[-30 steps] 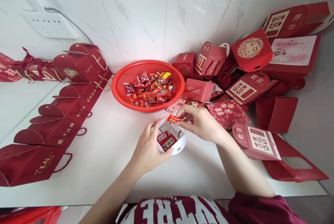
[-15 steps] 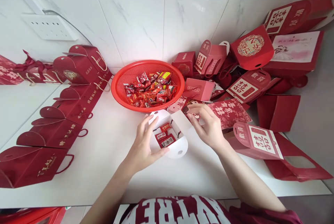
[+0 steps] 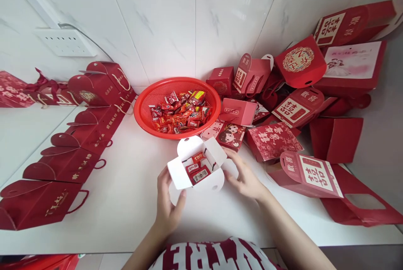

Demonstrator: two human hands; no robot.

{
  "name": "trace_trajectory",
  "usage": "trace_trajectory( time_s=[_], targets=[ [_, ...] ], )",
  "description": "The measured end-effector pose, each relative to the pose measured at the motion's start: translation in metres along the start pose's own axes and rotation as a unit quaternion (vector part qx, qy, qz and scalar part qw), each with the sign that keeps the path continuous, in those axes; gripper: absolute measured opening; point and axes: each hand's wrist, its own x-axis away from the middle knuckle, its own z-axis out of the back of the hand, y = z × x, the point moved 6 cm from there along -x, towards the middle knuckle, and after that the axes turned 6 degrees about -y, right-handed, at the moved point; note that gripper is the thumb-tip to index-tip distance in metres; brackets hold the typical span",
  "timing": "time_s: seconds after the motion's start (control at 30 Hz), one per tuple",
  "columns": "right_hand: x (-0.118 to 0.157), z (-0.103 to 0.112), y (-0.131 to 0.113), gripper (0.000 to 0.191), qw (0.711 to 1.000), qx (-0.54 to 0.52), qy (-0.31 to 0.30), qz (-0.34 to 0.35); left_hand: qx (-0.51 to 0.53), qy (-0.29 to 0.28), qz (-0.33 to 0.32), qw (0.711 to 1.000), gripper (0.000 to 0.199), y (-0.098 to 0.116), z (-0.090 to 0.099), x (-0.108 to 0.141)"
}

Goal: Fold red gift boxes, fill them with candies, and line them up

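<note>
A small paper box (image 3: 217, 152) with a white inside stands on the table with its flaps folded outward. Several red-wrapped candies (image 3: 198, 168) lie in it. My left hand (image 3: 170, 200) is at the box's left flap, fingertips touching its outer edge, thumb spread away. On the other side, my right hand (image 3: 244, 175) is open with fingers stretched out beside the right flap. Part of its fingertips is hidden behind that flap.
A red plastic basket (image 3: 141, 123) of wrapped candies stands behind the box. Closed dark-red gift boxes (image 3: 56, 198) line the left side. Red and pink boxes (image 3: 273, 142) are piled on the right. A tiled wall (image 3: 163, 22) with a socket strip (image 3: 66, 42) bounds the back.
My left hand has shifted from the box's near left wall to its left flap, which now sticks outward. My right hand has lowered beside the right flap. The view has shifted slightly.
</note>
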Motion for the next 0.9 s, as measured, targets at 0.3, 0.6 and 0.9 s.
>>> trace_trajectory(
  time_s=[0.3, 0.6, 0.9],
  targets=[
    [-0.002, -0.013, -0.011, 0.071, 0.997, -0.008, -0.074, 0.010, -0.166, -0.128, -0.096, 0.973, 0.075, 0.015, -0.006, -0.026],
    [-0.002, -0.004, -0.016, 0.051, 0.998, 0.014, -0.052, 0.017, -0.138, -0.287, -0.119, 0.940, 0.067, 0.027, -0.005, -0.067],
    [-0.005, -0.005, -0.011, 0.014, 0.997, -0.034, 0.059, -0.047, -0.021, -0.257, -0.148, 0.955, 0.045, 0.021, -0.033, -0.072]
  ],
)
